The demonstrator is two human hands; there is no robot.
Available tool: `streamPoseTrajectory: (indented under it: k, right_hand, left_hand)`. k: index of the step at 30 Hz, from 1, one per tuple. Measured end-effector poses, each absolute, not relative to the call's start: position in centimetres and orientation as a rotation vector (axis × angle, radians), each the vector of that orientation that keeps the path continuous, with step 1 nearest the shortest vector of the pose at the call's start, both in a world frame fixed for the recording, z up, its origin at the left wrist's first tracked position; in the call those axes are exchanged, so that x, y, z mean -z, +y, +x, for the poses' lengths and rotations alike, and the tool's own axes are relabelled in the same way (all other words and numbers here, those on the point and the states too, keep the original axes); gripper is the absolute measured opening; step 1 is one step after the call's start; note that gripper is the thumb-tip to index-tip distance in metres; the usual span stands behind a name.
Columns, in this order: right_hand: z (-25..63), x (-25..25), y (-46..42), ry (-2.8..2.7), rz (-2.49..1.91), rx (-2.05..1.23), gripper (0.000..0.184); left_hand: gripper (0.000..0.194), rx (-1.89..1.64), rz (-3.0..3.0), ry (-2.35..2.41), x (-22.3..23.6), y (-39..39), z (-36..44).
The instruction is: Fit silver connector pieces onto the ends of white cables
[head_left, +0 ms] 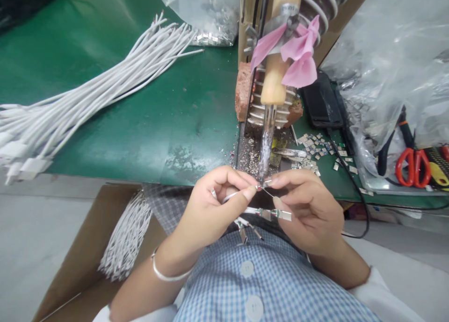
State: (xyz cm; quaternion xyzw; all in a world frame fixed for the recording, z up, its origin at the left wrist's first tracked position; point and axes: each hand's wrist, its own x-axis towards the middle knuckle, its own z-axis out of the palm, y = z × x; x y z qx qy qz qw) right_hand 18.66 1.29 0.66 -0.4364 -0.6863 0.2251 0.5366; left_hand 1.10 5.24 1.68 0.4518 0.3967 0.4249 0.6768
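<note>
My left hand (213, 203) pinches the end of a thin white cable (231, 196) between thumb and forefinger, right under the tip of a fixed soldering iron (267, 144). My right hand (308, 210) meets it there, pinching a small metal connector piece (268, 182) and a fine wire against the cable end. Lower in the same hand lies another cable with a metal plug end (277, 214). Several more cable ends hang below my left hand. The iron has a wooden handle (275, 74) with pink tape tied round it.
A bundle of white cables (87, 97) lies on the green mat at left. A cardboard box with more cables (122, 238) sits below the table edge. Small metal shells (315, 146), a black phone (321, 102), red scissors (414, 165) and plastic bags are at right.
</note>
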Motion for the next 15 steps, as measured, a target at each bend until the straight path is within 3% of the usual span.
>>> streamPoseTrajectory:
  k: [15]
  right_hand:
    - [18.78,-0.39,1.05,-1.637,-1.044,-0.538,0.021]
  left_hand:
    - [0.015,-0.951,1.020,0.920,-1.68,5.17,1.35]
